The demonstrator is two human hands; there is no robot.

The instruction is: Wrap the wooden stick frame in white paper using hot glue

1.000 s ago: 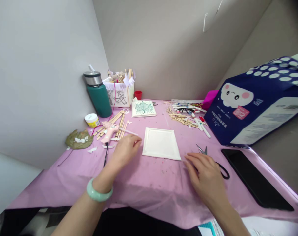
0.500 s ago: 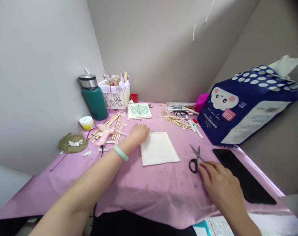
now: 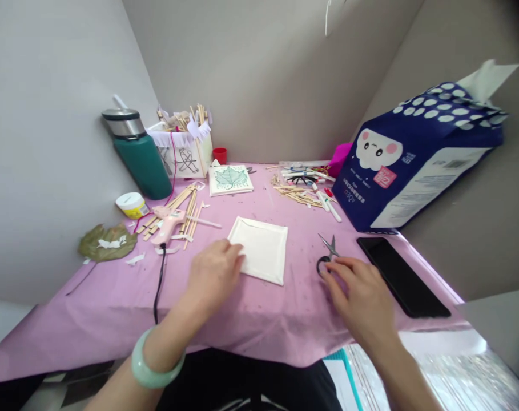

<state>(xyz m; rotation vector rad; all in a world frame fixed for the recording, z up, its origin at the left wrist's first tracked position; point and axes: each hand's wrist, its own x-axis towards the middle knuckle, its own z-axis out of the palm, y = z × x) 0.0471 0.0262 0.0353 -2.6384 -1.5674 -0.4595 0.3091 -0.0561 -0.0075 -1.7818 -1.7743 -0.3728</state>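
Note:
A white square panel with a raised rim [image 3: 263, 249] lies on the pink cloth, turned at a slight angle. My left hand [image 3: 216, 273], with a pale green bangle at the wrist, has its fingers closed at the panel's left edge. Scissors with black handles [image 3: 329, 246] lie on the cloth, blades slightly apart and pointing away. The fingers of my right hand [image 3: 358, 291] rest on the scissors' handles, thumb and forefinger bent round them, and cover one loop.
A pink glue gun [image 3: 168, 225] rests by wooden sticks [image 3: 190, 211], left. Behind stand a green bottle [image 3: 143, 165], a stick-filled box [image 3: 186, 151] and a leaf picture [image 3: 230, 179]. Right are a phone [image 3: 402, 277] and a blue tissue pack [image 3: 413, 160].
My left hand has come back toward me, from the panel's far left corner to its near left edge. The panel has turned. My right hand stays at the scissors, and the view has shifted.

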